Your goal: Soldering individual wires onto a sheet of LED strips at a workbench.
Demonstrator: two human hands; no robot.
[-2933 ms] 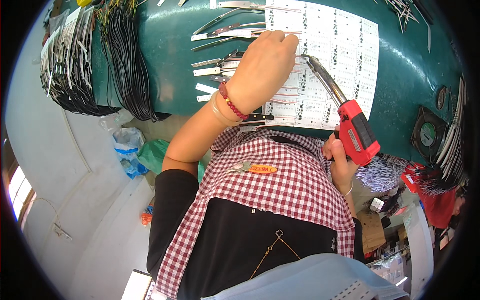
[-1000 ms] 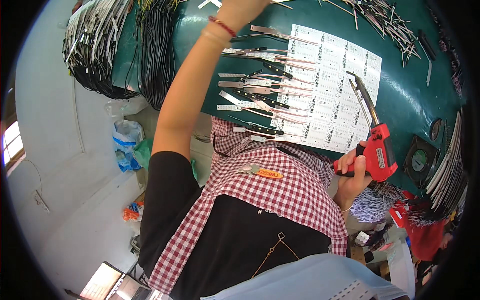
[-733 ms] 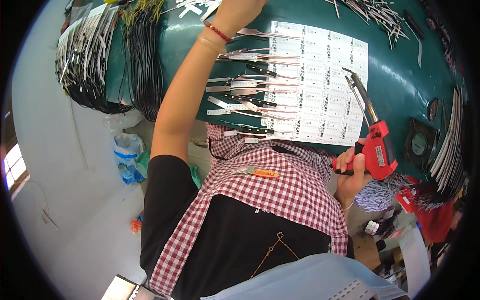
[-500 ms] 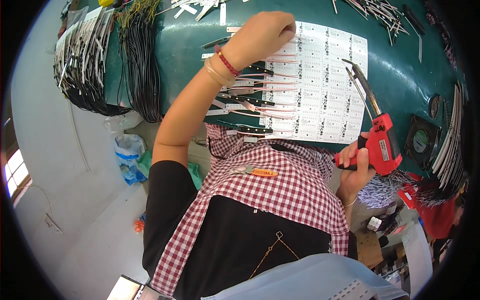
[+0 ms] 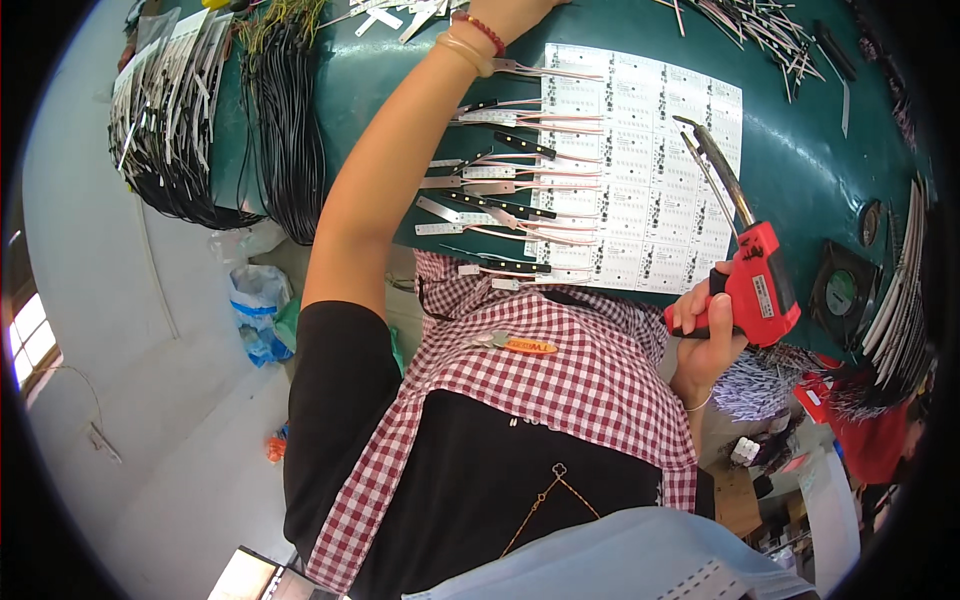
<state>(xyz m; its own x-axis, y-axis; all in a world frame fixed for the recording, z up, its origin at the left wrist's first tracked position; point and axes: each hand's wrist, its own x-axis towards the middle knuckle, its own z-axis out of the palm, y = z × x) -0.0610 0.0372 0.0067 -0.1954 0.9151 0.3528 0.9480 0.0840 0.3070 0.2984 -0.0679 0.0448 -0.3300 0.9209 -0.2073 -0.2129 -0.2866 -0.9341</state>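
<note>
My right hand (image 5: 708, 335) is wrapped round the grip of a red soldering gun (image 5: 764, 290). The gun's dark tip and thin metal feed tube point up and left over the right part of a white sheet of circuit boards (image 5: 630, 190). Along the sheet's left edge lie several small strips with white and red wires, among them a black strip (image 5: 525, 146) and a white strip (image 5: 438, 229). My left hand (image 5: 510, 14) reaches past the sheet's far left corner to the top rim of the view. Its fingers are mostly cut off there.
Bundles of black cables (image 5: 280, 130) and wired strips (image 5: 170, 110) hang over the green table's left side. Loose wires (image 5: 765, 30) and white strips (image 5: 385, 18) lie at the far side. A small black fan (image 5: 840, 285) and more pale wires (image 5: 900, 300) are at the right.
My left hand has moved away from the sheet's far left corner, up to the top rim. The sheet has shifted slightly. My right hand still holds the soldering gun, almost unmoved.
</note>
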